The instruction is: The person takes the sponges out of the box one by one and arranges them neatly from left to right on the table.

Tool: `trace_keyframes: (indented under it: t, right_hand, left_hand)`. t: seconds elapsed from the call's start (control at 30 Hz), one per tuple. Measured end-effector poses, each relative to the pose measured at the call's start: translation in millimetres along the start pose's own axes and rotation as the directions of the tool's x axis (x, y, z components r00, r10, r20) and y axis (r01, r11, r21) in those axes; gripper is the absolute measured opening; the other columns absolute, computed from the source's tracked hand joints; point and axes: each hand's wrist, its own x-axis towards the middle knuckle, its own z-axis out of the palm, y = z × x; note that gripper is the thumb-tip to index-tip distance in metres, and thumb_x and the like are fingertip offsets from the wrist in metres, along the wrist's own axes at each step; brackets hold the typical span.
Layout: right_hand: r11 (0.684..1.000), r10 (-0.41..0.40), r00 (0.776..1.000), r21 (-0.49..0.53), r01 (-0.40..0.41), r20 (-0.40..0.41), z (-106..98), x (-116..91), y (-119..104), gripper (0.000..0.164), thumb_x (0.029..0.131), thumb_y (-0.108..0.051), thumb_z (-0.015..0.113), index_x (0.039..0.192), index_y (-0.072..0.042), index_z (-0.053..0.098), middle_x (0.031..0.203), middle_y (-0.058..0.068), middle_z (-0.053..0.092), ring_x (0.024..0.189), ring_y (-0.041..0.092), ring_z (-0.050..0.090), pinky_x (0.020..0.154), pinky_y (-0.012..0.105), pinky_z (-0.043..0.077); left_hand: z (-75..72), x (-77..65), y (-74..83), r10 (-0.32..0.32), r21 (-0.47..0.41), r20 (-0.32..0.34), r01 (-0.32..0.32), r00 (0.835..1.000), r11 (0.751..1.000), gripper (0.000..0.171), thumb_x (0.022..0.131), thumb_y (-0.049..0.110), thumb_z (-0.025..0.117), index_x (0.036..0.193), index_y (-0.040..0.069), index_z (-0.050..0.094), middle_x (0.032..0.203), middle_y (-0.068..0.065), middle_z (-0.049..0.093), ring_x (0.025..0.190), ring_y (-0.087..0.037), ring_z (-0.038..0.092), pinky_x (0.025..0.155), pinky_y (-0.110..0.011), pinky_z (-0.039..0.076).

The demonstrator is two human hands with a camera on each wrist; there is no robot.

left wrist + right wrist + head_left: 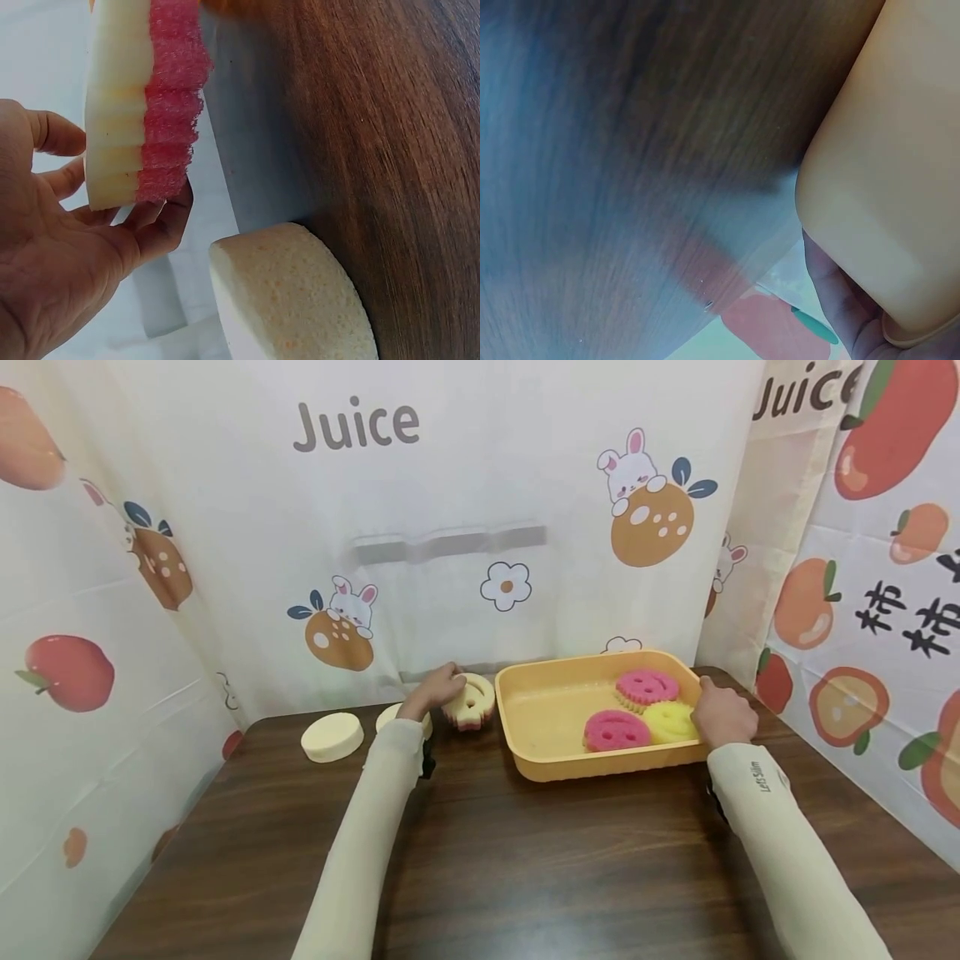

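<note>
My left hand (433, 691) holds a scalloped smiley-face sponge (476, 700) by its edge, just left of the yellow-orange tray (540, 768). In the left wrist view that sponge (142, 112) shows a cream layer and a rough pink layer, with fingers (169, 225) curled at its lower edge. My right hand (724, 714) grips the tray's right end. The right wrist view shows fingers (829, 289) against the outside of the tray wall (885, 172). Inside the tray lie two pink smiley sponges (617, 732) (647, 686) and a yellow one (670, 722).
Two round cream pads (332, 737) (390, 717) lie at the left of the dark wooden table (525, 860); the left wrist partly covers the nearer one. A printed curtain (465, 485) stands close behind the tray and along both sides.
</note>
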Motion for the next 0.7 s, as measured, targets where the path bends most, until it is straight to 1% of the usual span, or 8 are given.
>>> trace_keyframes:
  t: [0.1, 0.23, 0.3, 0.4, 0.47, 0.57, 0.63, 0.7]
  right_hand:
    - [1.0, 0.002, 1.0, -0.003, -0.002, 0.001, 0, 0, 0, 0.054, 0.097, -0.011, 0.039, 0.148, -0.001, 0.028, 0.116, 0.041, 0.054, 0.097, 0.056, 0.059, 0.07, 0.062, 0.052]
    - [1.0, 0.001, 1.0, -0.004, -0.001, -0.008, 1, 0, -2, 0.053, 0.097, -0.011, 0.038, 0.148, -0.001, 0.029, 0.115, 0.04, 0.054, 0.096, 0.055, 0.06, 0.069, 0.061, 0.053]
    - [1.0, 0.004, 1.0, -0.003, -0.004, -0.011, 1, 0, -2, 0.053, 0.098, -0.012, 0.038, 0.149, -0.001, 0.029, 0.115, 0.04, 0.054, 0.095, 0.054, 0.06, 0.068, 0.06, 0.053]
    - [1.0, 0.005, 1.0, -0.002, -0.005, -0.017, 1, 0, -3, 0.054, 0.098, -0.012, 0.038, 0.149, -0.001, 0.029, 0.115, 0.04, 0.054, 0.095, 0.054, 0.06, 0.068, 0.06, 0.053]
    - [1.0, 0.004, 1.0, -0.001, -0.004, -0.022, 0, 1, -2, 0.053, 0.098, -0.012, 0.038, 0.149, -0.001, 0.029, 0.115, 0.041, 0.054, 0.095, 0.055, 0.059, 0.068, 0.06, 0.052]
    - [1.0, -0.001, 1.0, 0.001, 0.001, -0.028, 0, 0, -2, 0.052, 0.098, -0.012, 0.037, 0.148, -0.001, 0.03, 0.115, 0.041, 0.054, 0.096, 0.056, 0.059, 0.068, 0.061, 0.052]
    - [1.0, -0.002, 1.0, 0.005, 0.002, -0.03, 0, -1, -1, 0.051, 0.098, -0.013, 0.037, 0.148, -0.002, 0.03, 0.115, 0.041, 0.054, 0.097, 0.057, 0.059, 0.069, 0.062, 0.052]
    - [1.0, 0.0, 1.0, 0.007, 0.001, -0.023, 1, -1, -1, 0.051, 0.099, -0.013, 0.037, 0.148, -0.002, 0.03, 0.115, 0.041, 0.054, 0.097, 0.057, 0.058, 0.069, 0.062, 0.052]
  left_hand:
    - [1.9, 0.8, -1.9, 0.007, 0.011, 0.024, -0.008, 1.0, 1.0, 0.042, 0.098, 0.025, 0.035, 0.129, 0.002, 0.05, 0.119, -0.019, 0.056, 0.088, -0.023, 0.05, 0.076, -0.031, 0.042]
    - [5.7, 3.0, -3.9, 0.013, 0.055, 0.037, -0.015, 0.999, 0.998, 0.047, 0.098, 0.025, 0.035, 0.136, 0.0, 0.048, 0.128, -0.02, 0.055, 0.09, -0.022, 0.05, 0.082, -0.034, 0.042]
    - [7.5, 4.7, -5.4, 0.009, 0.076, 0.05, -0.013, 0.999, 0.997, 0.051, 0.098, 0.025, 0.034, 0.141, 0.0, 0.045, 0.127, -0.02, 0.055, 0.082, -0.019, 0.048, 0.079, -0.034, 0.042]
    - [8.7, 5.9, -6.3, 0.0, 0.095, 0.071, -0.006, 0.997, 0.995, 0.054, 0.097, 0.024, 0.034, 0.145, 0.001, 0.041, 0.123, -0.018, 0.055, 0.069, -0.014, 0.042, 0.074, -0.032, 0.04]
    - [9.1, 6.5, -7.3, -0.004, 0.095, 0.086, -0.004, 0.996, 0.995, 0.056, 0.097, 0.024, 0.033, 0.147, 0.001, 0.039, 0.12, -0.02, 0.055, 0.065, -0.015, 0.038, 0.071, -0.032, 0.039]
    - [9.6, 6.1, -8.8, -0.012, 0.114, 0.087, 0.002, 0.996, 0.993, 0.056, 0.096, 0.023, 0.034, 0.147, 0.0, 0.039, 0.129, -0.021, 0.053, 0.075, -0.018, 0.045, 0.077, -0.034, 0.04]
    - [10.2, 6.4, -10.4, -0.021, 0.134, 0.087, 0.009, 0.996, 0.991, 0.057, 0.096, 0.024, 0.033, 0.146, -0.001, 0.039, 0.137, -0.023, 0.051, 0.091, -0.024, 0.051, 0.085, -0.037, 0.043]
    - [11.0, 6.1, -11.4, -0.033, 0.154, 0.085, 0.02, 0.996, 0.988, 0.056, 0.095, 0.025, 0.033, 0.145, -0.001, 0.04, 0.145, -0.022, 0.047, 0.11, -0.028, 0.052, 0.095, -0.04, 0.043]
